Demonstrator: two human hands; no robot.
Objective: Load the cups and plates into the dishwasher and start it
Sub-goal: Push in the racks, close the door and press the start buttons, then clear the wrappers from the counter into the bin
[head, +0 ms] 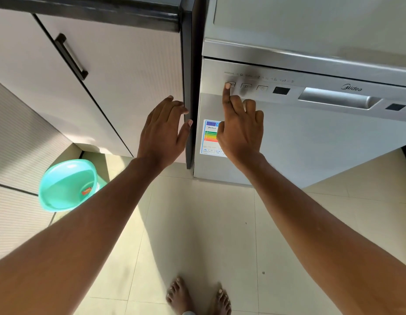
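A single head-worn wide-angle camera looks forward and down, close to the silver stainless-steel dishwasher (311, 137) at 1 o'clock, with the pale tiled floor (197, 223) at 6 o'clock.

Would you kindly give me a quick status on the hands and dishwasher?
Right hand: index finger on leftmost button. Left hand open, holding nothing. Dishwasher door closed. Nothing in the way.

The dishwasher (311, 137) front is reached freely across open tiled floor (197, 223); at its left edge passage is narrowed by the dark cabinet side panel (187, 64), and the corner is occupied by a teal basin (67, 185)
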